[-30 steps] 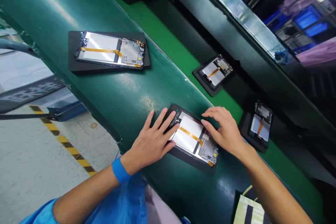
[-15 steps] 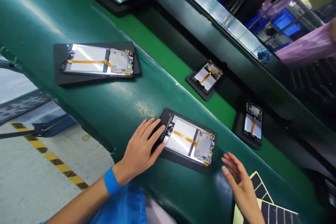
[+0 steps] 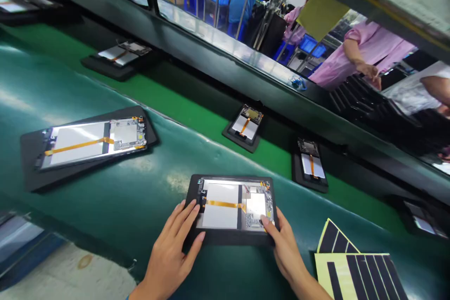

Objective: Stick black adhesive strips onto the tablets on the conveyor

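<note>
An opened tablet (image 3: 222,218), with a white battery, an orange ribbon cable and a circuit board, lies on a black foam pad (image 3: 239,238) before me. Its left end is under the outstretched fingertips of my left hand (image 3: 172,246), whose thumb is spread toward the pad's front edge. At the other end, my right hand (image 3: 286,248) grips the tablet and pad. Its thumb presses by the lower corner of the board, and its other fingers are partly hidden at the right edge.
Another opened tablet (image 3: 80,143) sits askew on its pad to the left. Along the green belt (image 3: 190,136) behind stand several more, including one tablet (image 3: 246,124) in the middle. Yellow sheets with black strips (image 3: 341,276) lie at right. People work beyond the metal ledge (image 3: 225,47).
My right hand has come in from the right and taken hold of the tablet's right end. The tablet and pad have turned nearly level in view. The camera's view has also swung.
</note>
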Action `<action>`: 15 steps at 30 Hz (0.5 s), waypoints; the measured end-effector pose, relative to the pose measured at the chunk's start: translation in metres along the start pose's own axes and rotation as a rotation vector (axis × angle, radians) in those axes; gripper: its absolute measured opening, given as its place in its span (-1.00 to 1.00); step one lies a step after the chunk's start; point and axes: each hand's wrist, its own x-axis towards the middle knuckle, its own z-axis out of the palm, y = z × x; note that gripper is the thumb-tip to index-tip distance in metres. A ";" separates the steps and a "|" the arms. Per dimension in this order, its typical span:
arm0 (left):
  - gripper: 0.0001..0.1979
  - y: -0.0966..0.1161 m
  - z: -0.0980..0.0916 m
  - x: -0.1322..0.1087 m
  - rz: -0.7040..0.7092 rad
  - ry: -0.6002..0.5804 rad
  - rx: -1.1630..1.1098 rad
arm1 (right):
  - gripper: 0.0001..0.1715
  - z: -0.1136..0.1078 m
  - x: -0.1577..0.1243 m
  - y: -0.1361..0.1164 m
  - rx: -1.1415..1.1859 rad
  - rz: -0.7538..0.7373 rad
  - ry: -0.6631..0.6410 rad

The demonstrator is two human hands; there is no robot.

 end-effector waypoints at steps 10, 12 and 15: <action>-0.31 -0.022 -0.004 -0.035 -0.196 0.067 0.000 | -0.28 0.106 0.132 -0.094 0.118 -0.208 -0.222; -0.28 -0.023 -0.003 -0.036 -0.204 0.053 0.004 | -0.25 0.137 0.156 -0.112 0.094 -0.253 -0.286; -0.27 -0.022 -0.003 -0.033 -0.202 0.082 -0.008 | -0.28 0.160 0.175 -0.122 -0.018 -0.265 -0.379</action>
